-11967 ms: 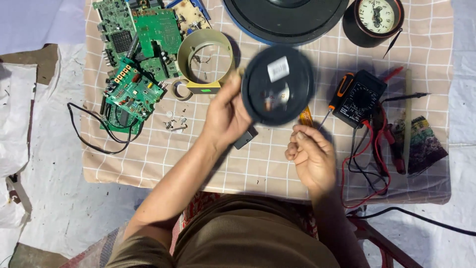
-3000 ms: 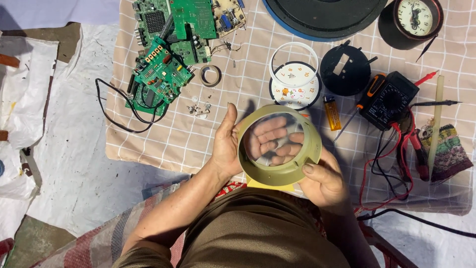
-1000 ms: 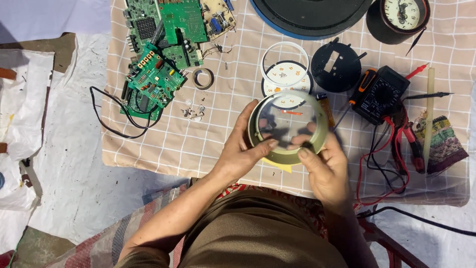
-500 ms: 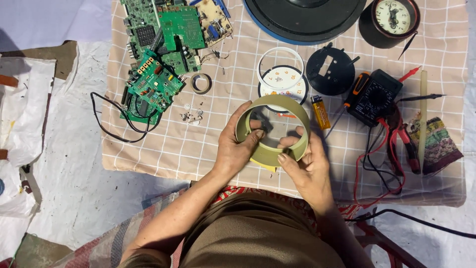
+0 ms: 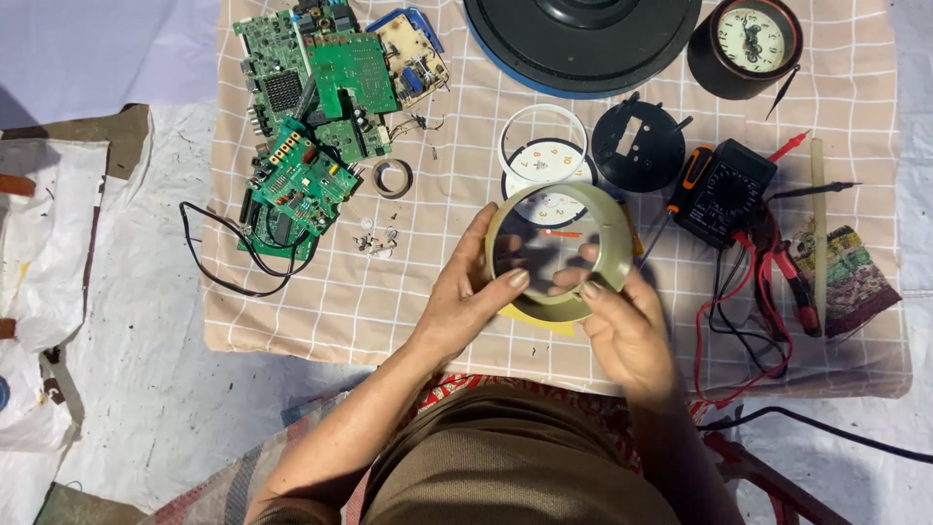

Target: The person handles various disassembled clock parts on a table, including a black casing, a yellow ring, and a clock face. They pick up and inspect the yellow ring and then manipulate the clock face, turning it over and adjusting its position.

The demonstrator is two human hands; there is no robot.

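Both my hands hold an olive-green round clock case [image 5: 610,255] with a clear front, lifted a little above the checked cloth. My left hand [image 5: 465,292] grips its left rim, thumb on the front edge. My right hand [image 5: 627,326] grips the lower right rim, fingers curled inside. Just beyond the case lie a white clock dial [image 5: 544,163] inside a white ring and a black round back plate [image 5: 639,146].
Green circuit boards [image 5: 321,107] and a black cable sit at the left, with a small tape roll [image 5: 392,178] and small metal parts nearby. A black multimeter [image 5: 724,190] with red and black leads lies right. A large black disc [image 5: 583,39] and a small round clock [image 5: 748,44] stand at the back.
The case has stayed in both hands over the cloth, tilted slightly; earlier it was held closer to my body and then brought forward over the white dial.
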